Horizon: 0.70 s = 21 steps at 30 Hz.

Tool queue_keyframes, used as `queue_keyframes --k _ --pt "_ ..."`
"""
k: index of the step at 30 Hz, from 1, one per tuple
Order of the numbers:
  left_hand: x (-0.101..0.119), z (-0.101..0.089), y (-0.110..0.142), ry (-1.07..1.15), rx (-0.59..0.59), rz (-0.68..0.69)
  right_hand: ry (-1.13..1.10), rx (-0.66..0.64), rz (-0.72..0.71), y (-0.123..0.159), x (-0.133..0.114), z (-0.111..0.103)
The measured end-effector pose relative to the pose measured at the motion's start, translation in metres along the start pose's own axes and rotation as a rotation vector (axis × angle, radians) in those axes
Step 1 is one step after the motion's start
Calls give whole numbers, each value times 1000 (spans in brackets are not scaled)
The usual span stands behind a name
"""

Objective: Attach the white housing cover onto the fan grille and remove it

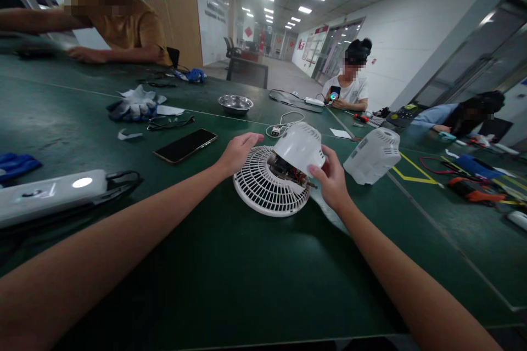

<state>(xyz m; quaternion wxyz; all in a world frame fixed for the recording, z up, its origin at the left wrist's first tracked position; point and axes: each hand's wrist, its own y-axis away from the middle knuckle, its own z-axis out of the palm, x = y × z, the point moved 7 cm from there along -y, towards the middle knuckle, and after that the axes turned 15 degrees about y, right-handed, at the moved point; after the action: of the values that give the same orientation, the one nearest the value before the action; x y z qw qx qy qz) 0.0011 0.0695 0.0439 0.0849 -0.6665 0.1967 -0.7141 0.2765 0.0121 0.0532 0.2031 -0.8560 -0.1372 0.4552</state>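
Right grip (332,178) pinches the white cover (298,143); the empty left hand (237,156) could best steady the fan guard (263,193)

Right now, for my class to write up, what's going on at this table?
A person's right hand grips a white, vented plastic cover, with exposed wiring and metal parts beneath it, above a round white plastic grille on the dark green tabletop. The left hand is open at the grille's left side; whether it touches is unclear. A second white, vented plastic housing stands to the right.
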Motion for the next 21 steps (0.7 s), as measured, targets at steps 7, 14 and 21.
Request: queue_keyframes --k 7,14,21 --pt "38 40 21 -58 -340 73 264 -106 -184 8 -24 2" --pt "46 46 19 -274 -390 106 280 -187 -259 10 -31 1" --pt "49 49 20 -292 -472 82 298 -288 -310 12 -32 4"
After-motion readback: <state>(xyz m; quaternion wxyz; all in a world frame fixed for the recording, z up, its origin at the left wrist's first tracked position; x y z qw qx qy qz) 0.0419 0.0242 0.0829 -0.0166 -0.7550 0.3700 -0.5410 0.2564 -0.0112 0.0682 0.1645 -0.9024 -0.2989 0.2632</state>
